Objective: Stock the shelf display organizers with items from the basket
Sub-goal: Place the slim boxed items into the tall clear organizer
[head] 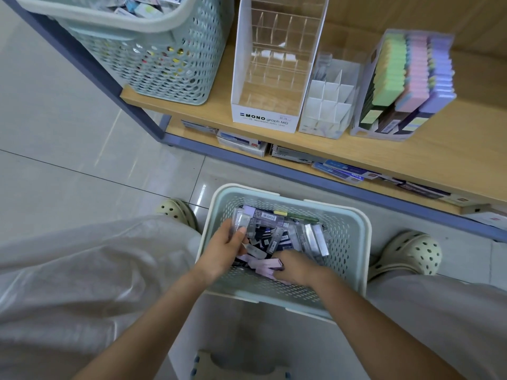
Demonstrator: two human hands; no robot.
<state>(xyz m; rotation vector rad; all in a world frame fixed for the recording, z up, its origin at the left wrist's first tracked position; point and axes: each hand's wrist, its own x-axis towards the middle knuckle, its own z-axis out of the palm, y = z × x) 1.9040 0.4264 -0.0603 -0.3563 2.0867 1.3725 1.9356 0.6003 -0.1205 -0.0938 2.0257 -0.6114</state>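
A pale green perforated basket stands on the floor between my feet, filled with several small clear and lilac lead cases. My left hand is inside it, fingers closed around a few clear cases. My right hand reaches in beside it, fingers curled on a lilac case. On the wooden shelf above stand the white MONO display organizer with clear dividers, a white gridded organizer, and a clear organizer stocked with pastel items.
A second, taller green basket full of stationery sits on the shelf's left end. Boxes lie on the lower shelf level. Tiled floor spreads to the left. My shoes flank the floor basket.
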